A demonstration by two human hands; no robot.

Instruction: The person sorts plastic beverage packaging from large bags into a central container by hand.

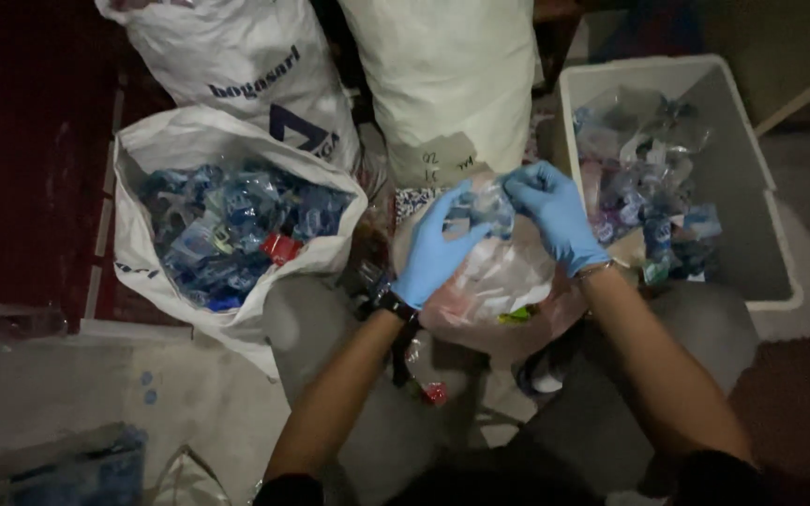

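Both my hands wear blue gloves. My left hand (433, 253) and my right hand (555, 214) grip a small crumpled piece of clear plastic with blue print (486, 206) between them, held above a clear plastic bag (499, 281) of mixed scraps in front of my knees. A dark watch sits on my left wrist and a thin bracelet on my right.
An open white sack (157, 150) full of blue plastic wrappers stands at the left. Two closed white sacks (442, 75) stand behind. A grey plastic bin (747, 178) with clear and blue plastic pieces is at the right. A small red-capped item (434, 392) lies on the floor.
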